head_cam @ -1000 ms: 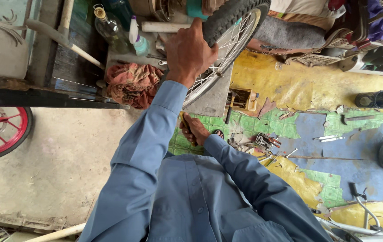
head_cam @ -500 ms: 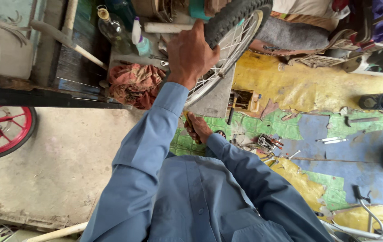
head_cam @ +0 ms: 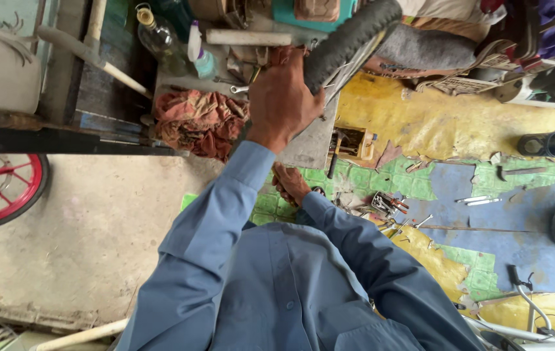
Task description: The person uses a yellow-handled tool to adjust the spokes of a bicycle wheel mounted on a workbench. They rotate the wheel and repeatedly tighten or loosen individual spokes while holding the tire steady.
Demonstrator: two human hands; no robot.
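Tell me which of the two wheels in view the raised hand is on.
The left hand grips the black-tyred bicycle wheel at top centre. The red-rimmed wheel at the left edge sits untouched, well away from both hands.

Left arm extended up and far, blue sleeve to the wrist. Left hand [head_cam: 284, 101] seen from the back, fingers curled shut in a grip, knuckles toward the camera. Right arm bent at the elbow, forearm angled down and left across the body. Right hand [head_cam: 290, 184] low and near, mostly hidden behind the left sleeve; fingers not readable.
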